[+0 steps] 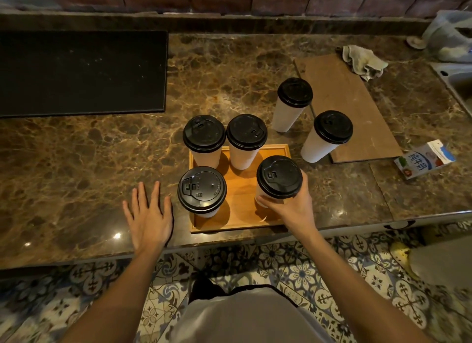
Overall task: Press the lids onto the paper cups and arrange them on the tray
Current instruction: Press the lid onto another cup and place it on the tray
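Note:
A wooden tray lies on the marble counter near its front edge. Three white paper cups with black lids stand on it: back left, back middle and front left. My right hand grips a fourth lidded cup at the tray's front right; whether its base touches the tray is hidden. Two more lidded cups stand off the tray to the right, one further back and one nearer. My left hand lies flat with fingers spread on the counter, left of the tray.
A black mat covers the counter's back left. A brown board lies right of the tray with a crumpled cloth at its far end. A milk carton lies at the right. A sink edge is far right.

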### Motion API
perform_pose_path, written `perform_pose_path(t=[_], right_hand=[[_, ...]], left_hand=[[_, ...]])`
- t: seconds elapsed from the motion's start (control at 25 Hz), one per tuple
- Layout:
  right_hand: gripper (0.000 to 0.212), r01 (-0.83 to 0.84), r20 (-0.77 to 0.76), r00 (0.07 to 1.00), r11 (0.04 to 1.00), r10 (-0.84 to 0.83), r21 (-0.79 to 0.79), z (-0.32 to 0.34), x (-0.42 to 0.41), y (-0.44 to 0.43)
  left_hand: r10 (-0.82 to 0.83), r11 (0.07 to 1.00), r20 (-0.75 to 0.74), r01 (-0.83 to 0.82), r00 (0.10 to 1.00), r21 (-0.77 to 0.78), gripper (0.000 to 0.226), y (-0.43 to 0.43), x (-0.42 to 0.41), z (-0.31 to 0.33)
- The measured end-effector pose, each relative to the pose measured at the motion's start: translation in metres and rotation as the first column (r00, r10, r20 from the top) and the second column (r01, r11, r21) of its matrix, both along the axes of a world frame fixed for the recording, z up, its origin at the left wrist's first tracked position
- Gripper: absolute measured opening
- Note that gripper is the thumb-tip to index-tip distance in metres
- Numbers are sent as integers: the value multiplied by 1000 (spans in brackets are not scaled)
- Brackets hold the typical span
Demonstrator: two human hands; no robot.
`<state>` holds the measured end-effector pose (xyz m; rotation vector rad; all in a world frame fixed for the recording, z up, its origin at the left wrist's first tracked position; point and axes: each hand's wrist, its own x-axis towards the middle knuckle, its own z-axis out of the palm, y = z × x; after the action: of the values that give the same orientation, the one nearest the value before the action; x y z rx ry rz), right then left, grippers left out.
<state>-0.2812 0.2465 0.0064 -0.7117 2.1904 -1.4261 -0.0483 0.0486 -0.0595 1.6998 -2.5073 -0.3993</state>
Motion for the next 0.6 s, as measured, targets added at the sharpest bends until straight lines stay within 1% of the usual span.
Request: perform_pose_path(t=[0.24, 0.4, 0.6], right_hand=[[95, -31, -10, 999, 999, 31, -18, -1, 18, -8], [102, -67, 8, 998, 998, 67, -16, -3, 31, -17], [103, -78, 59, 995, 997, 79, -22, -3, 45, -29]], left_hand=[[8, 1000, -21, -8, 1000, -8, 54, -1, -1, -1], [11, 1000, -28, -11, 1000, -15, 53, -1, -1, -1], [7, 1000, -32, -7, 999, -7, 56, -1, 0, 1]])
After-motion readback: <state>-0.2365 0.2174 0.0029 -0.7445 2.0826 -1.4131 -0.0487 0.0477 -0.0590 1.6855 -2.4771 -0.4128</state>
